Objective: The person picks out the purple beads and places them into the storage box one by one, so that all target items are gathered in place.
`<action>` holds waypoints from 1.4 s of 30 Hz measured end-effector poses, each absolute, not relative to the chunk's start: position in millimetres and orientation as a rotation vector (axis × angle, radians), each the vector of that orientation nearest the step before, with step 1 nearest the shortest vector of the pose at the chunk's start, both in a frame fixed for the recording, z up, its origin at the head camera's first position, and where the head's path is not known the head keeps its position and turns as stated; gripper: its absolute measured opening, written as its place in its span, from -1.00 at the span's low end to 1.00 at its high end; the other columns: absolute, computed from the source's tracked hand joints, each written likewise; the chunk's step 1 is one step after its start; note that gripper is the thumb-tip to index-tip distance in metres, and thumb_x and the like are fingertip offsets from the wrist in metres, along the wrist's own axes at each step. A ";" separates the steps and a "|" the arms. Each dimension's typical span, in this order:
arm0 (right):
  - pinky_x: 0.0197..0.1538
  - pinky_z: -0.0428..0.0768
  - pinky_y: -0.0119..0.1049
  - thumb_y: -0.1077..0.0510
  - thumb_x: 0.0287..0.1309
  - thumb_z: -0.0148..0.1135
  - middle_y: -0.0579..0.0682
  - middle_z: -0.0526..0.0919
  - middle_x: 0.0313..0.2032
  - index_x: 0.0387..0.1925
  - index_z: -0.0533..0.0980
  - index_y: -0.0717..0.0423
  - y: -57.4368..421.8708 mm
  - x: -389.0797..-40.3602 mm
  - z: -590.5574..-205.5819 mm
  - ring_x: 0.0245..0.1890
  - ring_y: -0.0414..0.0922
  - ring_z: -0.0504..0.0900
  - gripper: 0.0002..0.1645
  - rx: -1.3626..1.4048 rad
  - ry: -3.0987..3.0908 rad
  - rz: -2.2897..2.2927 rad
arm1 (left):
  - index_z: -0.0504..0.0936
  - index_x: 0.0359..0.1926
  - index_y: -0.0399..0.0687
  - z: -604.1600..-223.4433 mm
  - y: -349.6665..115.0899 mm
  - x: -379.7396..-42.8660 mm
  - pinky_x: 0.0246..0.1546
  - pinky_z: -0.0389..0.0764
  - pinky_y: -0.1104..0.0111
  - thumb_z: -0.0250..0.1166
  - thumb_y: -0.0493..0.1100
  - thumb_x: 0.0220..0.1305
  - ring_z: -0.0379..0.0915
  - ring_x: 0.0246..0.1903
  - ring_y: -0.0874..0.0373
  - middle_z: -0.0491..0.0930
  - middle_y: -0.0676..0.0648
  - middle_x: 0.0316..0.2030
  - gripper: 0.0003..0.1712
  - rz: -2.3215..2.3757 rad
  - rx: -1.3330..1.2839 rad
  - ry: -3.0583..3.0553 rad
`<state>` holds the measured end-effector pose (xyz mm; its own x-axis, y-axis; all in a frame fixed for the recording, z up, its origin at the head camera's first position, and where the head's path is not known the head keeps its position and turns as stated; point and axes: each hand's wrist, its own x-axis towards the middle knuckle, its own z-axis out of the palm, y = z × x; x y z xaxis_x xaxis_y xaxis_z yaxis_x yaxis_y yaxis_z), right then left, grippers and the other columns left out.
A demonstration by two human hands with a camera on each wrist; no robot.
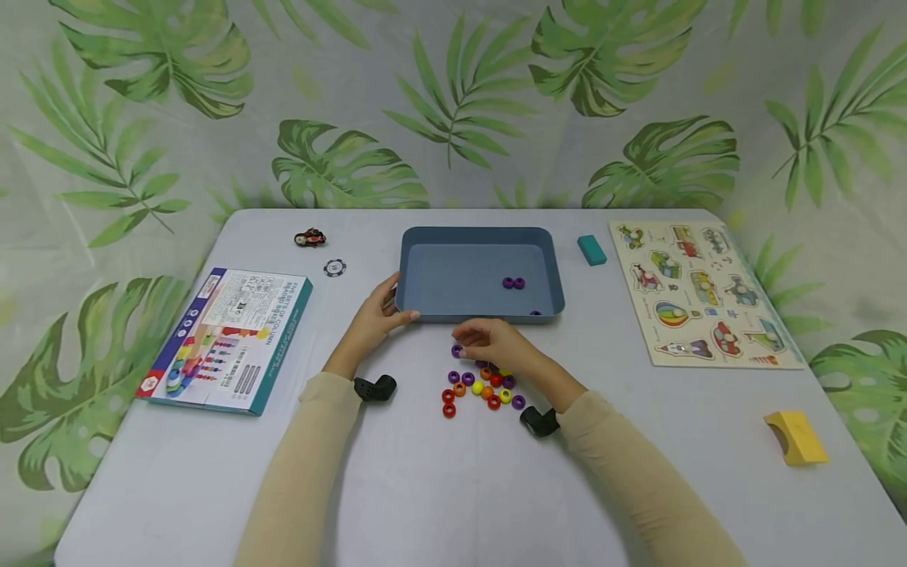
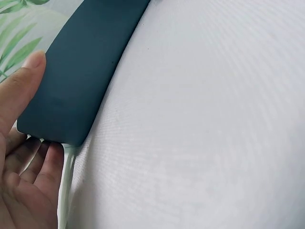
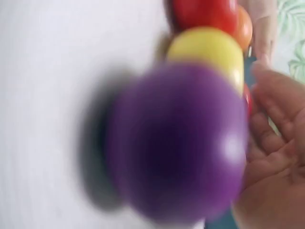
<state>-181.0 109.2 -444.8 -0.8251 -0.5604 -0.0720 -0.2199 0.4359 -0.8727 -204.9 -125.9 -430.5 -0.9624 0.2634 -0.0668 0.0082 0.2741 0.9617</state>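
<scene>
My left hand (image 1: 383, 309) grips the front left corner of a shallow blue-grey tray (image 1: 482, 318). In the left wrist view the thumb lies against the tray's wall (image 2: 81, 71) and the other fingers curl at its lower edge. My right hand (image 1: 496, 345) hovers just in front of the tray, over a group of beads. Its fingers bend loosely, with a purple bead (image 1: 457, 351) by the thumb tip; no hold on it shows. Red, orange, yellow and purple beads (image 1: 478, 387) lie below the hand. Inside the tray are two purple beads (image 1: 513, 283) and a partly hidden one (image 1: 535, 313).
At the left lie a boxed toy set (image 1: 234, 339), a poker chip (image 1: 335, 268) and a small toy motorcycle (image 1: 309, 238). To the right are a teal block (image 1: 591, 250), a picture puzzle board (image 1: 701, 295) and a yellow arched block (image 1: 797, 438).
</scene>
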 end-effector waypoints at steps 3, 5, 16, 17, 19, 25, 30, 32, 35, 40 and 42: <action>-0.13 0.41 -0.45 0.17 -0.07 0.17 -0.18 0.50 -0.27 -0.20 0.47 0.03 107.7 -181.1 -453.1 -0.27 -0.28 0.43 -0.71 -0.682 2.392 -1.280 | -0.13 0.25 -0.03 -431.1 -126.2 -205.2 0.08 0.12 0.22 0.24 -0.18 -0.07 -0.09 0.14 -0.07 -0.12 -0.19 0.21 -0.07 1.754 0.259 2.326; -0.13 0.40 -0.46 0.16 -0.07 0.17 -0.24 0.49 -0.28 -0.23 0.49 -0.02 106.5 -180.6 -455.9 -0.29 -0.30 0.42 -0.74 -0.692 2.434 -1.239 | -0.13 0.25 -0.04 -430.7 -126.1 -204.9 0.08 0.11 0.22 0.24 -0.19 -0.06 -0.10 0.14 -0.07 -0.13 -0.19 0.21 -0.08 1.757 0.261 2.322; -0.18 0.44 -0.46 0.13 -0.05 0.15 -0.24 0.48 -0.31 -0.23 0.48 -0.02 106.2 -178.0 -450.3 -0.32 -0.31 0.43 -0.75 -0.645 2.508 -1.244 | -0.11 0.25 -0.04 -431.2 -125.3 -205.0 0.08 0.12 0.24 0.25 -0.19 -0.07 -0.09 0.14 -0.05 -0.11 -0.17 0.21 -0.08 1.765 0.255 2.324; -0.18 0.44 -0.45 0.14 -0.05 0.14 -0.22 0.48 -0.31 -0.22 0.48 0.00 107.8 -178.5 -447.5 -0.31 -0.30 0.44 -0.74 -0.636 2.497 -1.286 | -0.11 0.25 -0.04 -431.7 -125.4 -205.3 0.08 0.12 0.24 0.25 -0.19 -0.07 -0.09 0.14 -0.05 -0.11 -0.16 0.21 -0.08 1.765 0.256 2.325; -0.17 0.45 -0.42 0.14 -0.03 0.12 -0.19 0.49 -0.28 -0.19 0.46 0.05 112.2 -181.3 -442.5 -0.29 -0.27 0.45 -0.72 -0.630 2.474 -1.371 | -0.11 0.25 -0.04 -432.5 -125.7 -205.6 0.08 0.12 0.25 0.25 -0.19 -0.08 -0.09 0.14 -0.04 -0.11 -0.16 0.21 -0.08 1.765 0.257 2.330; -0.17 0.46 -0.35 0.16 -0.02 0.10 -0.02 0.50 -0.25 -0.16 0.42 0.22 129.7 -199.5 -425.1 -0.25 -0.17 0.47 -0.66 -0.639 2.440 -1.630 | -0.11 0.25 -0.04 -433.3 -126.3 -205.5 0.08 0.13 0.26 0.25 -0.18 -0.08 -0.09 0.14 -0.03 -0.11 -0.14 0.21 -0.07 1.757 0.259 2.342; -0.17 0.46 -0.31 0.17 -0.03 0.11 0.03 0.50 -0.25 -0.16 0.42 0.23 142.1 -219.3 -419.3 -0.22 -0.14 0.47 -0.66 -0.502 2.483 -1.709 | -0.10 0.25 -0.05 -433.5 -126.2 -205.7 0.08 0.11 0.26 0.26 -0.18 -0.08 -0.09 0.14 -0.04 -0.11 -0.16 0.21 -0.07 1.762 0.264 2.343; -0.17 0.46 -0.31 0.18 -0.03 0.11 0.03 0.50 -0.24 -0.17 0.43 0.21 145.8 -226.2 -420.8 -0.21 -0.14 0.46 -0.67 -0.427 2.523 -1.669 | -0.10 0.25 -0.04 -433.3 -126.2 -205.6 0.09 0.11 0.26 0.26 -0.18 -0.08 -0.09 0.14 -0.04 -0.11 -0.15 0.21 -0.08 1.763 0.261 2.341; -0.19 0.46 -0.30 0.20 -0.04 0.12 0.03 0.51 -0.24 -0.19 0.45 0.18 150.0 -235.2 -425.3 -0.21 -0.13 0.46 -0.70 -0.324 2.581 -1.573 | -0.10 0.25 -0.04 -433.0 -126.0 -205.3 0.08 0.12 0.26 0.26 -0.18 -0.08 -0.09 0.14 -0.04 -0.10 -0.15 0.21 -0.08 1.758 0.258 2.343; -0.23 0.45 -0.27 0.23 -0.04 0.13 0.01 0.51 -0.27 -0.21 0.46 0.14 153.1 -245.0 -432.0 -0.26 -0.13 0.45 -0.73 -0.261 2.627 -1.420 | -0.11 0.25 -0.05 -432.2 -125.8 -205.2 0.09 0.11 0.25 0.25 -0.18 -0.08 -0.10 0.15 -0.04 -0.11 -0.14 0.21 -0.07 1.752 0.271 2.344; -0.21 0.44 -0.26 0.24 -0.04 0.12 0.02 0.51 -0.27 -0.20 0.46 0.16 152.7 -247.7 -433.5 -0.26 -0.12 0.44 -0.73 -0.284 2.649 -1.354 | -0.11 0.25 -0.05 -431.9 -126.0 -205.0 0.09 0.10 0.25 0.25 -0.18 -0.08 -0.10 0.15 -0.05 -0.11 -0.15 0.21 -0.07 1.753 0.275 2.340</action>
<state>-247.7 152.7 -433.5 -0.9704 -0.2366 -0.0492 -0.0988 0.5740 -0.8129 -205.0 -126.0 -431.9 -0.9617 0.2691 -0.0518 0.0260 0.2776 0.9604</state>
